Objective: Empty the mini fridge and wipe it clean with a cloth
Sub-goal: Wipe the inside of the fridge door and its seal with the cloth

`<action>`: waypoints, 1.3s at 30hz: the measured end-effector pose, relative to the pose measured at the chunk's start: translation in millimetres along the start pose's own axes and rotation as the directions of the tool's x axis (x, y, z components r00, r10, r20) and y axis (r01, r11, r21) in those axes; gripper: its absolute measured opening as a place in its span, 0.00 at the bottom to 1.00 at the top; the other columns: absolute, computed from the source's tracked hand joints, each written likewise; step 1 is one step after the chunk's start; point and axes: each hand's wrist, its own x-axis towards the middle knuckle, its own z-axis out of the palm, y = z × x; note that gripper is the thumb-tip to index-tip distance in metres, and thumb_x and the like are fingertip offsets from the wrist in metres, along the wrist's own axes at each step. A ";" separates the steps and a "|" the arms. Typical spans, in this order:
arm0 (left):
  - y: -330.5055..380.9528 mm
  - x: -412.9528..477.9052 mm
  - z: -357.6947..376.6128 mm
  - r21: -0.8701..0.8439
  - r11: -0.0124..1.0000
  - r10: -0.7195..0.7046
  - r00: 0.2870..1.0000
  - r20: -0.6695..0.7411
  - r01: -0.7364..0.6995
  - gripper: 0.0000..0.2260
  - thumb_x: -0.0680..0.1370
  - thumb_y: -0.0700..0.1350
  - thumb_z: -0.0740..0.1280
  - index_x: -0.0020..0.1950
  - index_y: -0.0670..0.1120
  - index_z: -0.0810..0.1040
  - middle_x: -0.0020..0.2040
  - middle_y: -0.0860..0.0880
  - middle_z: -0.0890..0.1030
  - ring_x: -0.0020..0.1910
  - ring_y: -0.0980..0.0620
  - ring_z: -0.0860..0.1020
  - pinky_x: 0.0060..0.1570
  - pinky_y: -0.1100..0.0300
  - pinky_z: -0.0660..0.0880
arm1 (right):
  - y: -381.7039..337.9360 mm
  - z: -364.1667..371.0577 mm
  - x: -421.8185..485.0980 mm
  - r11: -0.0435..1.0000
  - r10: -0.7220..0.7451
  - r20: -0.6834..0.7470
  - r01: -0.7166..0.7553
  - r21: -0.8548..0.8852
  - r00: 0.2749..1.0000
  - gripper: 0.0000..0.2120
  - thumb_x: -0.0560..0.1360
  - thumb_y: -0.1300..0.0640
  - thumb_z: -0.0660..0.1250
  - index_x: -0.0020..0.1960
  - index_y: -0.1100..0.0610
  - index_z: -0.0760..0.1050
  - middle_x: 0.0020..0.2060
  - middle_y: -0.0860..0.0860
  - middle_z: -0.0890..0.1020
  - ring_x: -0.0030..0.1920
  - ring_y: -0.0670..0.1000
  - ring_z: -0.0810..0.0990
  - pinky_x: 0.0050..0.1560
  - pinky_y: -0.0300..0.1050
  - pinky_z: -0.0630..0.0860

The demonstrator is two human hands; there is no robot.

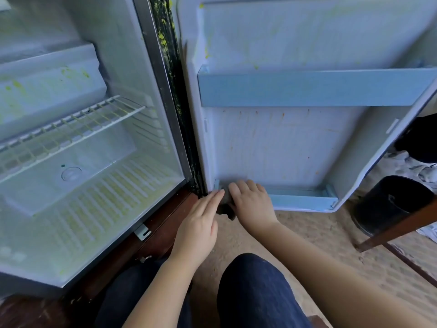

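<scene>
The mini fridge (151,74) stands open with no items inside, its white walls and wire shelf (71,129) spotted with yellow-green stains. Its door (283,143) swings right, with a blue upper rail (307,88) and a low bottom shelf (305,197). My right hand (251,204) grips a dark grey cloth (225,207) at the left end of that bottom shelf. My left hand (201,223) hovers beside it with straight fingers, its fingertips near the cloth and the door's lower hinge corner.
A black round bin (387,204) stands on the beige carpet (307,237) at right, beside a brown wooden furniture leg (397,223) and crumpled light fabric (406,166). The fridge sits on a dark wooden base (160,230). My knees in dark jeans (255,290) are below.
</scene>
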 end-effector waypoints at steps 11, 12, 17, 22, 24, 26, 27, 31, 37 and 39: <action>0.7 1.7 3.7 0.035 0.998 -0.048 0.998 0.037 0.046 0.29 0.76 0.31 0.62 0.75 0.47 0.66 0.74 0.54 0.67 0.70 0.48 0.70 0.65 0.61 0.65 | 133.1 -48.8 -69.3 0.985 0.105 0.070 -0.094 -0.144 0.992 0.23 0.53 0.61 0.82 0.45 0.61 0.77 0.35 0.54 0.78 0.35 0.59 0.78 0.34 0.50 0.75; 0.7 1.8 3.5 0.028 0.999 -0.047 0.998 0.035 0.046 0.29 0.76 0.31 0.62 0.76 0.47 0.65 0.75 0.54 0.66 0.71 0.48 0.69 0.66 0.61 0.64 | 126.9 -46.8 -66.9 0.983 0.122 0.056 -0.113 -0.147 0.991 0.23 0.53 0.61 0.82 0.44 0.62 0.77 0.35 0.54 0.79 0.34 0.60 0.78 0.33 0.50 0.75; 0.9 1.7 2.9 0.023 0.999 -0.038 0.999 0.032 0.037 0.29 0.76 0.31 0.61 0.76 0.47 0.65 0.75 0.53 0.66 0.71 0.49 0.69 0.67 0.65 0.60 | 61.5 -22.7 -30.2 0.993 0.100 0.040 -0.098 -0.060 0.994 0.24 0.47 0.57 0.83 0.36 0.57 0.73 0.29 0.52 0.76 0.30 0.57 0.77 0.29 0.46 0.71; -1.9 -0.5 4.4 -0.010 0.997 -0.073 0.997 0.015 0.073 0.31 0.75 0.30 0.62 0.76 0.47 0.64 0.71 0.48 0.72 0.66 0.49 0.73 0.61 0.64 0.67 | -21.1 -1.6 8.4 0.995 0.098 0.039 -0.097 -0.022 0.994 0.24 0.44 0.56 0.82 0.36 0.56 0.74 0.30 0.51 0.78 0.31 0.55 0.77 0.31 0.44 0.73; -1.9 -1.5 2.1 -0.014 0.996 -0.086 0.996 -0.002 0.086 0.30 0.76 0.31 0.62 0.77 0.48 0.64 0.70 0.48 0.73 0.66 0.48 0.74 0.59 0.63 0.69 | -27.4 -0.6 10.0 0.995 0.097 0.020 -0.097 0.008 0.995 0.23 0.46 0.57 0.82 0.36 0.56 0.74 0.30 0.51 0.77 0.31 0.55 0.77 0.31 0.43 0.73; -3.3 -3.3 -1.7 0.013 0.998 -0.069 0.998 0.002 0.069 0.31 0.75 0.31 0.63 0.77 0.48 0.64 0.69 0.49 0.75 0.63 0.48 0.75 0.55 0.61 0.73 | -18.8 -3.0 5.4 0.998 0.059 0.014 -0.059 0.017 0.998 0.23 0.47 0.57 0.81 0.37 0.56 0.74 0.30 0.50 0.77 0.30 0.54 0.77 0.30 0.42 0.73; -4.1 -3.6 -3.7 0.031 0.997 -0.064 0.998 0.018 0.064 0.31 0.75 0.31 0.63 0.77 0.49 0.64 0.68 0.50 0.75 0.62 0.48 0.75 0.52 0.60 0.74 | -10.4 -6.3 0.8 0.999 0.039 0.026 -0.039 0.008 0.999 0.23 0.47 0.58 0.81 0.37 0.56 0.75 0.30 0.50 0.77 0.30 0.54 0.77 0.30 0.42 0.72; -2.2 -3.9 -6.5 0.062 0.997 -0.058 0.997 0.055 0.054 0.32 0.75 0.32 0.64 0.77 0.50 0.63 0.71 0.55 0.72 0.59 0.49 0.75 0.44 0.62 0.74 | 58.2 -29.4 -35.8 0.999 0.026 0.111 -0.022 -0.038 0.994 0.29 0.42 0.59 0.82 0.41 0.55 0.76 0.33 0.50 0.78 0.33 0.56 0.78 0.32 0.43 0.72; -3.7 -2.8 -2.6 0.002 0.997 -0.077 0.996 0.041 0.077 0.31 0.76 0.33 0.62 0.77 0.52 0.63 0.73 0.55 0.70 0.66 0.52 0.73 0.54 0.62 0.73 | 131.8 -60.0 -74.1 0.982 0.133 0.226 -0.099 -0.160 0.965 0.26 0.49 0.64 0.82 0.44 0.58 0.75 0.35 0.52 0.78 0.35 0.57 0.78 0.31 0.46 0.75; -3.0 -2.5 -1.5 -0.022 0.995 -0.097 0.994 0.040 0.098 0.30 0.77 0.33 0.61 0.77 0.53 0.63 0.74 0.56 0.68 0.68 0.54 0.71 0.57 0.62 0.73 | 122.0 -54.9 -71.1 0.974 0.179 0.197 -0.146 -0.172 0.964 0.25 0.50 0.62 0.82 0.42 0.59 0.76 0.34 0.52 0.78 0.35 0.58 0.78 0.32 0.47 0.75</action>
